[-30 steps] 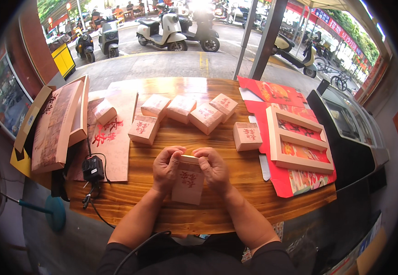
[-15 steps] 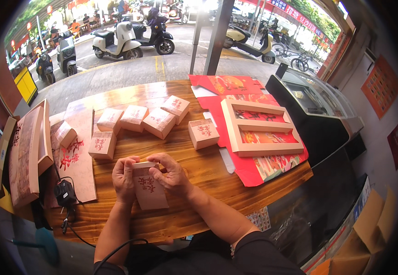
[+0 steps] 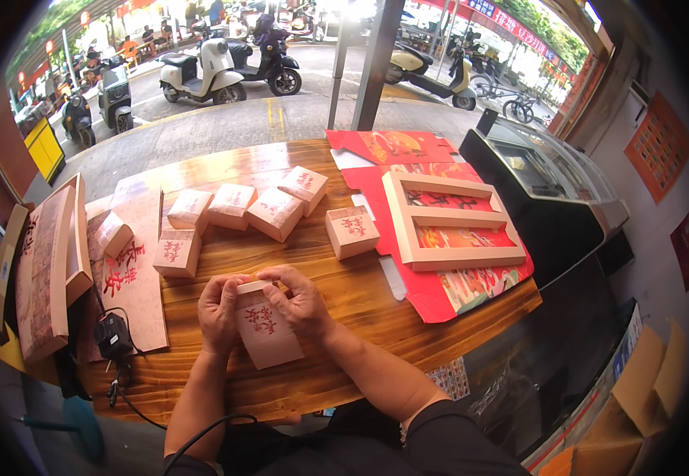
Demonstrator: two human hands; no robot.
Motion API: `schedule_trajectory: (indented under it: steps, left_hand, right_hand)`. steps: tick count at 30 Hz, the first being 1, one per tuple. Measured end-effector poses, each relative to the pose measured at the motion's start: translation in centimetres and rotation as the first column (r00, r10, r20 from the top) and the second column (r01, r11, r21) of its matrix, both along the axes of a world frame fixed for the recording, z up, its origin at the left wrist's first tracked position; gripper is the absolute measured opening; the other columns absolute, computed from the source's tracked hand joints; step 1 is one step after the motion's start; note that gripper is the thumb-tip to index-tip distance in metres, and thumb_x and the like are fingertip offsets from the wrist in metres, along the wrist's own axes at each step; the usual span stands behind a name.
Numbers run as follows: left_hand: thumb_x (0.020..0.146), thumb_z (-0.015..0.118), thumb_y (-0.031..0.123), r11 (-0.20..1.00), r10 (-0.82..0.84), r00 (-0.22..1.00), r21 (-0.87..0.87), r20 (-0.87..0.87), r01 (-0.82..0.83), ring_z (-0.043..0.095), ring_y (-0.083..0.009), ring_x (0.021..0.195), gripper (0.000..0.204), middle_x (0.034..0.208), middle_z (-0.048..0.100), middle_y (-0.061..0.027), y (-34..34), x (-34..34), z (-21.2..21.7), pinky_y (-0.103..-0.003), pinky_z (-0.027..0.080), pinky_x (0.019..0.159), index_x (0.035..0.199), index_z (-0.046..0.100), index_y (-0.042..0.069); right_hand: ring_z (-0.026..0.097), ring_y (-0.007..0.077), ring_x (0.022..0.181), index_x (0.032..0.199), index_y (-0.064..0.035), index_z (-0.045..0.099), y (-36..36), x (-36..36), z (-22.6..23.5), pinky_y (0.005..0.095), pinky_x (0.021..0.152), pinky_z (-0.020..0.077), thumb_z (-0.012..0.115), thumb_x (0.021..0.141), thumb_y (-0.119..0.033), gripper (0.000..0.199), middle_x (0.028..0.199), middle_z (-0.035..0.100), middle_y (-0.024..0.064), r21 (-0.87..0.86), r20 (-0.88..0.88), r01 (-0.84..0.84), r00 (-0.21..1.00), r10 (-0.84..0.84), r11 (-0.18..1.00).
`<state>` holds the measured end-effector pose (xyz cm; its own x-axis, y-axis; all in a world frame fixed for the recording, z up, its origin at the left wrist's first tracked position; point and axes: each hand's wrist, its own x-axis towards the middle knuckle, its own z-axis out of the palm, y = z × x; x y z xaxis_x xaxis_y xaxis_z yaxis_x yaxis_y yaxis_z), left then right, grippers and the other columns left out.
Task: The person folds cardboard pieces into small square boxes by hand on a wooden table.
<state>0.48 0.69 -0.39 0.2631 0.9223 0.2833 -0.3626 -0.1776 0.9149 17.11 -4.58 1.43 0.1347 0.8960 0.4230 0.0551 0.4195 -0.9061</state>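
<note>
Between my two hands is a pale pink box blank point(image 3: 262, 324) with red characters, its lower panel hanging flat toward me. My left hand point(image 3: 220, 311) grips its left upper edge, fingers curled with the thumb in front. At the right upper edge my right hand point(image 3: 298, 301) pinches it, thumb on the near face. Beyond my hands stand several small folded boxes of the same pattern, one at the left point(image 3: 176, 254), one at the right point(image 3: 352, 232) and a group point(image 3: 274, 213) farther back. A smaller box point(image 3: 114, 234) lies tilted on a flat printed sheet point(image 3: 142, 293).
A beige divider frame point(image 3: 455, 258) lies on red printed cardboard point(image 3: 427, 305) at the right. Large pink boxes point(image 3: 47, 270) lean at the table's left end, near a black power adapter point(image 3: 113, 335) with cables. A glass display case point(image 3: 543, 166) stands past the table's right edge.
The box blank's lower panel has swung slightly to the right and toward me. Both hands keep their hold, the left shifting a little right.
</note>
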Motion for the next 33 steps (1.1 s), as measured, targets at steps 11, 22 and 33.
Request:
schedule_trajectory:
  steps: [11,22,33]
  left_hand:
    - [0.102,0.058,0.018,0.991,-0.121,0.992,-0.045,0.026,0.122,0.063,-0.0142,0.097,0.019,0.11,0.069,-0.0114,-0.2,0.1,0.3,-0.028,0.052,0.088,0.104,0.063,-0.001]
    - [0.099,0.062,0.015,0.995,-0.09,0.996,0.038,-0.018,0.091,0.061,-0.0143,0.101,0.017,0.112,0.068,-0.0119,-0.3,-0.2,0.3,-0.028,0.049,0.092,0.105,0.062,-0.001]
    - [0.099,0.065,0.031,0.984,-0.118,0.993,-0.137,-0.027,0.114,0.06,-0.0106,0.096,0.048,0.108,0.065,-0.0075,-0.2,-0.3,-0.6,-0.024,0.05,0.083,0.133,0.046,0.003]
  right_hand:
    - [0.059,0.0108,0.096,0.111,-0.003,0.063,0.4,0.4,-1.1,0.0244,0.078,0.0508,0.059,0.1,-0.013,0.016,0.109,0.062,0.0054,-0.018,-0.027,-0.037,0.999,0.036,0.999]
    - [0.062,0.015,0.09,0.105,-0.0022,0.066,0.2,0.0,-0.1,0.028,0.071,0.0514,0.06,0.098,-0.013,0.014,0.102,0.066,0.0078,0.032,-0.036,0.019,0.999,-0.018,0.999]
    - [0.062,0.019,0.093,0.101,-0.0022,0.064,0.2,0.4,0.6,0.0297,0.077,0.0522,0.065,0.093,-0.009,0.01,0.107,0.064,0.012,0.192,0.121,0.121,0.982,-0.146,0.974]
